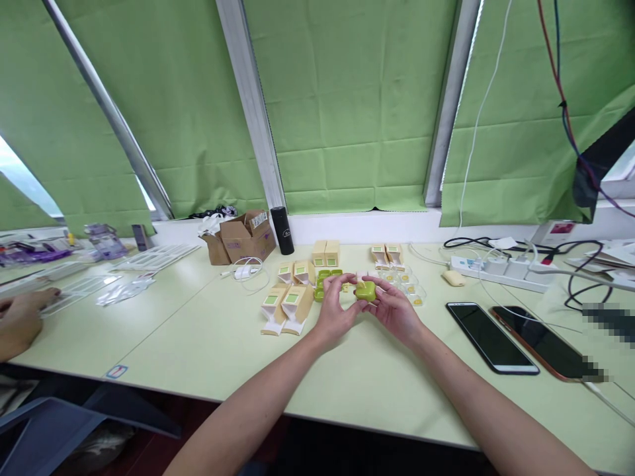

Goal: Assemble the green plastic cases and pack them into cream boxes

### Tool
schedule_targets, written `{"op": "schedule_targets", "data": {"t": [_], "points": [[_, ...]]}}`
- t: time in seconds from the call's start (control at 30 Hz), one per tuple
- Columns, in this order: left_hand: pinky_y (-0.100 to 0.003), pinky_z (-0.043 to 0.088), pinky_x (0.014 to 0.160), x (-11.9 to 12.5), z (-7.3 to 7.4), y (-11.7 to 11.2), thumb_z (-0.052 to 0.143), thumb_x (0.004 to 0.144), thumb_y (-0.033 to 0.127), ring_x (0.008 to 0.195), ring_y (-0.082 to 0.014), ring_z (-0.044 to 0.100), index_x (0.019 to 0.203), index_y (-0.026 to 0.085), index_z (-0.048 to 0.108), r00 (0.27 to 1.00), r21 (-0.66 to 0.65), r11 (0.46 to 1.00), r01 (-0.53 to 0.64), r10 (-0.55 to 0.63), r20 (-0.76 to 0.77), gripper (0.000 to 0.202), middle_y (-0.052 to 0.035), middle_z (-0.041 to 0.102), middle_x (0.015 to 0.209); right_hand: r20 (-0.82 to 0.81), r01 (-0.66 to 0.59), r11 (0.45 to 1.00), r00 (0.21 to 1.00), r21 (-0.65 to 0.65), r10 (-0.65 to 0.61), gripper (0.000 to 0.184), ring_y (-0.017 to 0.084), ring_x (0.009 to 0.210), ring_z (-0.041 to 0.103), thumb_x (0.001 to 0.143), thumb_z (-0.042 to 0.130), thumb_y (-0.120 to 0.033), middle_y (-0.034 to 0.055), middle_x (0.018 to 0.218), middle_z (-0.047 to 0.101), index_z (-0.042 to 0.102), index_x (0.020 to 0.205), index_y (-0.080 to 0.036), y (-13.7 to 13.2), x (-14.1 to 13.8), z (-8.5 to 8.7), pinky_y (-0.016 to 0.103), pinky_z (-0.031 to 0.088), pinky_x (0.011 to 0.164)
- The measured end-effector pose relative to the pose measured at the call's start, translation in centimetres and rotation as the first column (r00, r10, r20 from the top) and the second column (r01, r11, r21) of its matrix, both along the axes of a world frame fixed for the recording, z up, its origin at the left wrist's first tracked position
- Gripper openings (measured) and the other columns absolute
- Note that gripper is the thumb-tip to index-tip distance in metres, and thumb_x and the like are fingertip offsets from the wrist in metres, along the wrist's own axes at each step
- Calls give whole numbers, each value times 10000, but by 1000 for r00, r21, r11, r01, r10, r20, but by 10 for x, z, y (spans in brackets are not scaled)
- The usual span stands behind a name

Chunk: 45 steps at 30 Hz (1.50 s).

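Note:
A small, rounded green case [366, 291] is raised just above the table between my two hands. My right hand [397, 313] grips it from the right, thumb and fingers curled at its edge. From the left, my left hand [337, 309] closes on it with thumb and index finger. Just behind my left hand lie several similar green cases [323, 274], partly covered by the fingers. Clear plastic pieces with yellow spots [411, 288] rest beyond my right hand. Open cream cartons with green labels [296, 303] stand to the left.
More cream boxes [326, 252] stand at the back, near a black cylinder [282, 231] and a cardboard box [248, 237]. Two phones [491, 337] and a power strip [501, 271] with cables are on the right. Another person's hand [22, 322] is at the far left by white frames.

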<state>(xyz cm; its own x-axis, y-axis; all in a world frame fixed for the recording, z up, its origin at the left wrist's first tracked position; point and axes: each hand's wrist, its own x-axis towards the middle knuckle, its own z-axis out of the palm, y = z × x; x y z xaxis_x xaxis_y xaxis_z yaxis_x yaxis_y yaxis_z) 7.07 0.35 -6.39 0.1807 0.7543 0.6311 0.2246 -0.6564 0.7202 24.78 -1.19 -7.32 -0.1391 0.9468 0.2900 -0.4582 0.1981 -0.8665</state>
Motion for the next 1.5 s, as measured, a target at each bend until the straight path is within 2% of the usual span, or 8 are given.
{"op": "schedule_targets", "data": {"t": [0.3,0.47,0.63,0.77,0.93,1.13,1.23,1.5], "points": [[-519,448,1132,0,2,-4,806,837,135,1274,-302,525,1316,312,697,992,64,994,89,-83,-93,522,-76,696,1280,87,96,995,991,21,-97,553,250,816,727,805,843,-588,76,945,775,692,1208,-241,0,-2,0,371,577,668],[-452,511,1035,-2,-5,10,848,810,232,1237,-291,606,1264,255,700,988,-60,990,125,-118,103,478,-108,689,1272,244,304,944,913,127,-327,477,237,800,705,895,710,-626,72,901,758,701,1146,-221,6,2,-7,344,541,643],[-401,542,959,-6,-10,27,928,702,333,1056,-243,714,1217,202,618,883,-245,909,337,-215,417,616,-105,736,1180,497,503,751,563,428,-660,224,257,841,665,950,629,-400,68,945,767,710,1069,-229,11,9,-15,413,536,751],[-418,545,967,-8,-10,29,939,654,292,1023,-245,748,1205,209,566,806,-299,849,436,-221,550,670,-99,773,1154,558,348,597,216,722,-801,235,324,998,601,913,613,-186,91,1031,752,717,1114,-251,11,13,-22,482,517,838],[-372,533,928,-8,-9,29,930,590,192,997,-229,749,1154,209,565,749,-295,821,488,-221,624,672,-93,785,1153,461,140,455,-11,880,-888,366,343,1048,545,863,678,-117,138,1126,691,719,1194,-268,13,10,-26,488,489,848],[-326,502,904,-7,-8,26,933,557,117,987,-215,741,1124,211,568,716,-307,787,535,-230,659,681,-69,796,1132,597,71,602,-264,795,-757,367,374,1249,461,947,654,-238,175,1346,606,683,1312,-221,11,0,-20,514,383,1034],[-317,498,885,-6,-8,25,942,554,112,978,-212,739,1114,212,573,716,-308,787,534,-227,660,678,-61,799,1104,611,62,632,-341,773,-714,352,375,1285,435,978,617,-248,183,1380,588,678,1323,-210,10,-4,-18,511,325,1084],[-313,491,859,-4,-7,24,947,539,126,934,-201,733,1106,209,577,726,-310,800,513,-213,653,682,-67,803,1108,622,63,642,-336,764,-708,307,368,1249,446,974,575,-164,175,1249,627,714,1244,-212,10,-7,-17,502,327,1064]]}}
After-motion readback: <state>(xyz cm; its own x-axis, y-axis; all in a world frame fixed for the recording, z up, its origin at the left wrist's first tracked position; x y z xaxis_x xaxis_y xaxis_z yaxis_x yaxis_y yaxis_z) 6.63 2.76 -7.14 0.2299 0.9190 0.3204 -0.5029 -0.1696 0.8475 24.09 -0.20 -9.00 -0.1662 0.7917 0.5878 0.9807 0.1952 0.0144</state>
